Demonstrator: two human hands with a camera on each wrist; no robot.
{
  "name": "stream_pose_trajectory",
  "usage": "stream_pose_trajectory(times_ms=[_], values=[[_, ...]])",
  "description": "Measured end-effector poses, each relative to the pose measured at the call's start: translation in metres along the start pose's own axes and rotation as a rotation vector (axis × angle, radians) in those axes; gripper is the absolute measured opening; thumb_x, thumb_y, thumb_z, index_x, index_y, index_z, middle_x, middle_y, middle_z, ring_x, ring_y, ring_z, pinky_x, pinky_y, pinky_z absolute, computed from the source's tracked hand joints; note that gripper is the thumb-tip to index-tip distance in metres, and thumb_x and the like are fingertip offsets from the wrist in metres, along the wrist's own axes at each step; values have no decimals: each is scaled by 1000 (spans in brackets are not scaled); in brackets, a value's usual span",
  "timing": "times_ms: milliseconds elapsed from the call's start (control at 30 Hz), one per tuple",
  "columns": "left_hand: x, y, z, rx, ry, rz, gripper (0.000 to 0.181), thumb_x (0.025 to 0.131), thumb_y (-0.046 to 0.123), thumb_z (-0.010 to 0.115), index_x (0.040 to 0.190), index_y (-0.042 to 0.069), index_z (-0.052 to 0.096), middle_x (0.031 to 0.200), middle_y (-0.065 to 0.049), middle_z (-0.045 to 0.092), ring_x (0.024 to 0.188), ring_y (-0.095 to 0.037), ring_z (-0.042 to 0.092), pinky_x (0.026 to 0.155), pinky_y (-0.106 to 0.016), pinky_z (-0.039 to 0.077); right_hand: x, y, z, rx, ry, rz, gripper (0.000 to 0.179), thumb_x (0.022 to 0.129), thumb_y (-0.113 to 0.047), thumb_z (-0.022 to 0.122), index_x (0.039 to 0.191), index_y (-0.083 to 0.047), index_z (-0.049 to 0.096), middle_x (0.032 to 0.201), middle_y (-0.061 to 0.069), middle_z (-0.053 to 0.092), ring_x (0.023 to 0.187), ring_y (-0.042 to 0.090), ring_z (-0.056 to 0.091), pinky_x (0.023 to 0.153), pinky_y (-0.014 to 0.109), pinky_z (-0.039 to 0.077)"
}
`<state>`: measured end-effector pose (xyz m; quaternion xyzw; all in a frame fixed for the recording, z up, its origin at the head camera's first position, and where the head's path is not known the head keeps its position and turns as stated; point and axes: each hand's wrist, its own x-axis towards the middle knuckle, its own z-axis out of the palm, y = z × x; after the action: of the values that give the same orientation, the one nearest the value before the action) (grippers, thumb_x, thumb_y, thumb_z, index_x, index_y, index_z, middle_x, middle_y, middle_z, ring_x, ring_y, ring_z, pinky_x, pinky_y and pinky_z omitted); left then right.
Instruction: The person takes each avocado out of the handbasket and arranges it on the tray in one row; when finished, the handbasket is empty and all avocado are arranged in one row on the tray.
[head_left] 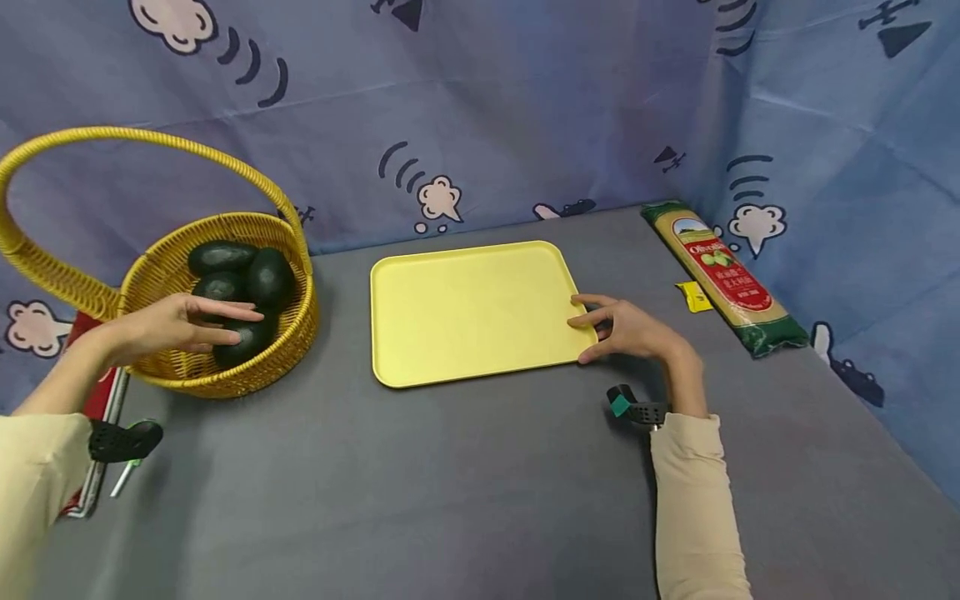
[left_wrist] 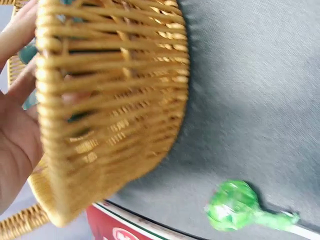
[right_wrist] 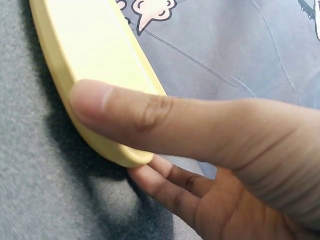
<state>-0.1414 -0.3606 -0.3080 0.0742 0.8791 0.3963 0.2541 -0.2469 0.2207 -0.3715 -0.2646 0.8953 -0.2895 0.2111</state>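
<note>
A yellow wicker basket (head_left: 300,342) with a tall arched handle stands at the left, with several dark avocados (head_left: 272,279) inside. My left hand (head_left: 168,325) reaches over its near rim, the fingers extended across the nearest avocado (head_left: 258,336). The left wrist view shows this hand (left_wrist: 17,120) partly hidden behind the woven wall. In the middle lies a flat, pale yellow tray (head_left: 472,312). At its right end, my right hand (head_left: 633,329) grips the near corner. The right wrist view has the thumb (right_wrist: 120,112) across the tray's rim and other fingers under the edge.
A long spaghetti packet (head_left: 723,275) lies at the back right, with a small yellow sachet (head_left: 693,297) beside it. A green-wrapped lollipop (left_wrist: 232,206) and a red, pale-edged item (head_left: 97,400) lie near the basket. Patterned cloth (head_left: 480,108) hangs behind the grey table.
</note>
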Motion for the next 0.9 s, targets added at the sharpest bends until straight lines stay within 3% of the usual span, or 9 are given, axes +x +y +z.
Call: stream_pose_trajectory(times_ms=[100,200,267,367,533,600,767,833,900], values=[[-5,-1,3,-55,-9,-14,47,91,15,67,136,7,55,148,-21,33,108,5,53,86,-35,54,2,-2,-3,-18,5,-18,62,76,-21,83,128,3,60,151,21,31,124,37,40,99,53,42],[-3,0,9,-79,12,-25,48,91,17,67,137,11,55,143,-9,43,105,2,55,85,-39,55,2,-3,-3,-30,1,-12,63,76,-21,83,129,3,59,151,20,30,125,36,39,100,52,41],[1,3,14,-81,29,-41,50,91,21,68,139,14,54,118,0,58,86,3,56,75,-34,56,1,-4,-3,-31,-2,-16,63,76,-22,83,128,3,59,151,21,30,123,36,41,99,52,42],[8,6,22,-92,67,-63,54,90,25,69,140,15,51,99,4,52,63,-2,45,57,-28,49,1,-3,-2,-8,-8,-8,63,76,-21,83,129,4,58,151,21,30,120,36,44,97,51,44],[9,7,32,-152,174,-77,57,90,24,69,142,15,49,117,-11,43,61,-6,39,53,-23,43,3,-2,-1,17,-3,2,63,76,-20,83,129,3,58,152,20,29,117,35,46,97,51,44],[8,6,35,-186,209,-89,55,90,23,69,142,21,50,96,-8,49,56,-5,36,51,-22,41,3,-2,-1,12,-1,9,63,76,-20,83,130,2,58,152,19,29,118,34,45,98,51,43],[5,8,40,-224,261,-146,59,88,26,72,142,23,49,61,8,30,49,-6,32,47,-23,37,1,-3,-1,-1,0,8,62,75,-19,84,128,3,59,151,20,31,122,35,41,97,51,43],[3,9,42,-208,282,-167,64,87,29,73,144,17,46,69,8,43,53,-7,39,50,-24,41,0,-3,-1,4,2,0,61,76,-19,83,127,3,60,150,21,32,121,36,42,96,51,44],[1,10,43,-201,296,-185,68,87,32,72,145,14,43,91,-5,58,60,-7,47,54,-25,46,-1,-3,0,15,5,-5,61,76,-19,83,127,4,60,150,22,32,119,35,45,94,50,46]])
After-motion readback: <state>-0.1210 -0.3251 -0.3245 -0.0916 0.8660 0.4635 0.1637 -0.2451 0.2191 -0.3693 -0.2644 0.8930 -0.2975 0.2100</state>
